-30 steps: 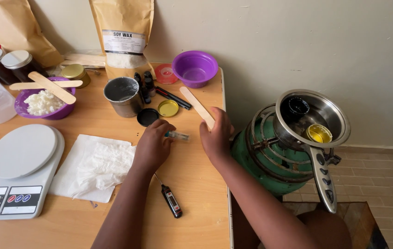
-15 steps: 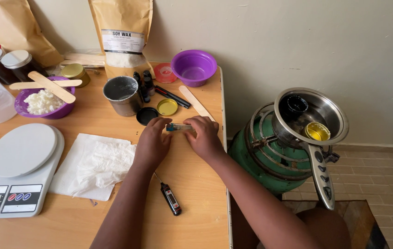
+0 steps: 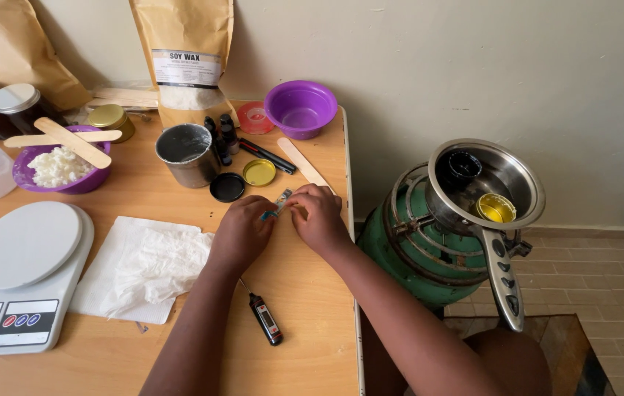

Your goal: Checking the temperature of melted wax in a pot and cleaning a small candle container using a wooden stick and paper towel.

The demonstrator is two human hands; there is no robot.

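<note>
Head cam: both hands meet over the desk [image 3: 180, 191] near its right edge, w/ a small slim item [image 3: 277, 204] pinched between them. Looks like a thin strip or tube, silvery w/ a blue bit; can't tell exactly what it is. Left hand [image 3: 242, 233] has its grip closed on the lower end, right hand [image 3: 319, 216] closed on it from the other side, fingertips nearly touching. I'd judge it very light, fairly stiff, prob. smooth, so a fingertip pinch at each end suits it. Long axis runs diagonal: lower end toward left hand, upper end pointing up-right toward the flat wooden stick [image 3: 304, 161]. Black probe thermometer [image 3: 264, 317] lies nearer me, apart from both hands.
</note>
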